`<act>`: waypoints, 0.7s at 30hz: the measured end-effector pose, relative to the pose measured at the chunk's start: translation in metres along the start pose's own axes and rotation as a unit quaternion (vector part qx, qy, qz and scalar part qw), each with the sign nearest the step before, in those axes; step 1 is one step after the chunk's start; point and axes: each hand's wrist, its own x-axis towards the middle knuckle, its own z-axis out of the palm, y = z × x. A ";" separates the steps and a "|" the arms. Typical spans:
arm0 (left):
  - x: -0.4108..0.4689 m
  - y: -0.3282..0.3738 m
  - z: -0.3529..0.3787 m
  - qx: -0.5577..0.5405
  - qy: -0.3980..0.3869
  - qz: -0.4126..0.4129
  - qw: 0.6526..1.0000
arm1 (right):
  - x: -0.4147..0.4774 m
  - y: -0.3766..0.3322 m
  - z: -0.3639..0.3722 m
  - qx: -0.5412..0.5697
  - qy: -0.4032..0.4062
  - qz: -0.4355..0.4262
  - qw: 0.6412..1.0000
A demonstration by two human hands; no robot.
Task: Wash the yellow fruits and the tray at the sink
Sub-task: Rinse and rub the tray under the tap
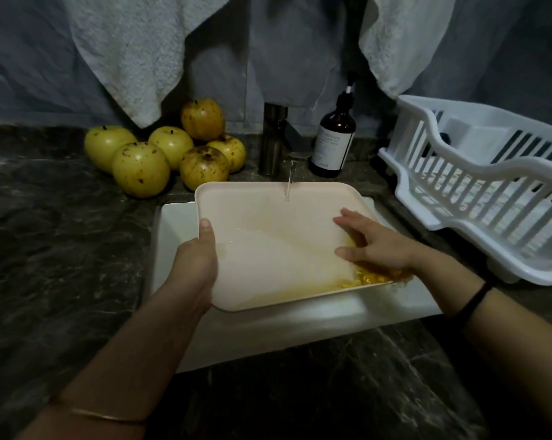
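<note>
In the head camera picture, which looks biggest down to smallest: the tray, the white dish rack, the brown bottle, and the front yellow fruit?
1. tray and dish rack: similar spread; the rack is cut off by the frame, so I won't rank them.
2. brown bottle.
3. front yellow fruit, close to the bottle in area.

Sink set into the bench, centre. Tray held over the sink, left hand on its left rim, right hand on its right side over a scrubber. Tap behind the sink, water falling onto the tray's far edge. Fruits piled on the bench behind-left. Bottle just right of the tap. Drying rack on the bench, right. Towels hanging behind.
</note>
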 end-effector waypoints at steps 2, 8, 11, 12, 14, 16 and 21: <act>0.000 0.001 -0.001 -0.002 0.016 0.003 1.000 | 0.005 0.002 0.010 -0.034 0.051 0.021 0.998; 0.000 0.001 0.000 -0.015 0.022 -0.015 1.000 | 0.013 -0.010 0.029 -0.086 0.075 0.076 0.991; 0.000 0.000 0.000 -0.026 0.025 -0.033 0.999 | 0.015 -0.035 0.037 -0.090 0.067 0.090 0.990; 0.000 0.000 0.000 -0.029 0.025 -0.041 0.998 | 0.013 -0.046 0.040 -0.098 0.061 0.066 0.991; 0.001 -0.001 0.001 -0.041 0.023 -0.053 0.997 | 0.009 -0.069 0.051 -0.123 0.040 -0.006 0.992; 0.002 -0.001 0.001 -0.051 0.019 -0.060 0.997 | 0.005 -0.090 0.064 -0.138 0.027 -0.076 0.987; 0.005 -0.003 0.001 -0.074 0.014 -0.062 0.995 | 0.000 -0.093 0.060 -0.071 0.018 -0.153 0.985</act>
